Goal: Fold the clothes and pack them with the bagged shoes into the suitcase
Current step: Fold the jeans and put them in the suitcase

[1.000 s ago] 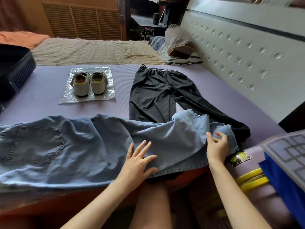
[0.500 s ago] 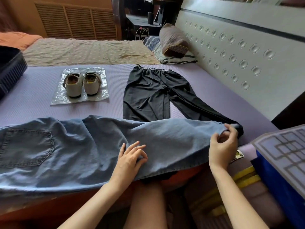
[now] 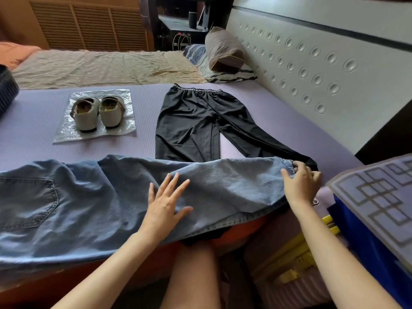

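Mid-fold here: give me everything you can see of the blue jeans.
The light blue denim jeans lie sideways along the near edge of the purple ribbed mat, rumpled. A stitched back pocket shows at the left; a frayed hem ends at the right, covering the leg ends of the black trousers. The left hand presses flat on the middle; the right hand rests on the hem.

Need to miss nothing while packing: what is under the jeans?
The black trousers run under the jeans, their leg ends mostly covered. Both lie on the purple mat. A dark bit shows below the near edge; I cannot tell what.
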Action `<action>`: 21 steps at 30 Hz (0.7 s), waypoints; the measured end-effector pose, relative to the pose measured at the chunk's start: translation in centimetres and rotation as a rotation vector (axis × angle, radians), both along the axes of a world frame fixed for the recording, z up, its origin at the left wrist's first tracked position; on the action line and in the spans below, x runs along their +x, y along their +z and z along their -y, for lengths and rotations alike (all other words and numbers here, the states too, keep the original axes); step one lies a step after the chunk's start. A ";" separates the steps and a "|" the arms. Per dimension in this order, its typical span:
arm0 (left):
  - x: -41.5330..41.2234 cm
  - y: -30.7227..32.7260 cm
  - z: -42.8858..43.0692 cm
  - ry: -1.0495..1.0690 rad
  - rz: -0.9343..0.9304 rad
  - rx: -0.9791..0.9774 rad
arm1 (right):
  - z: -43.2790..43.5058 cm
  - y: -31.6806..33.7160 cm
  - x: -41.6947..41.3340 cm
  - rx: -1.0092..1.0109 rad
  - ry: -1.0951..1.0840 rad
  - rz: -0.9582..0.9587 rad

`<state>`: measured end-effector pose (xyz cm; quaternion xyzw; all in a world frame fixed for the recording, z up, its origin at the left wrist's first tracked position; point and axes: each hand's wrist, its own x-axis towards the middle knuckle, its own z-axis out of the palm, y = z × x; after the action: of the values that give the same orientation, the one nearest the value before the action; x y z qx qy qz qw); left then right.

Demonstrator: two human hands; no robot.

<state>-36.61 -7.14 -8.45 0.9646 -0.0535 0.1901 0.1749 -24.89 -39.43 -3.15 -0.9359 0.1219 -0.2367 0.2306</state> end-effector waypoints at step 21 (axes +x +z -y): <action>-1.8 -0.1 -1.2 -0.252 -0.084 -0.474 | 2.9 0.1 -1.3 -0.114 0.014 0.096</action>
<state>-38.41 -5.93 -8.59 0.8895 -0.1197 0.1340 0.4201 -26.18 -42.38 -3.09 -0.9359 0.0905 -0.2864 0.1841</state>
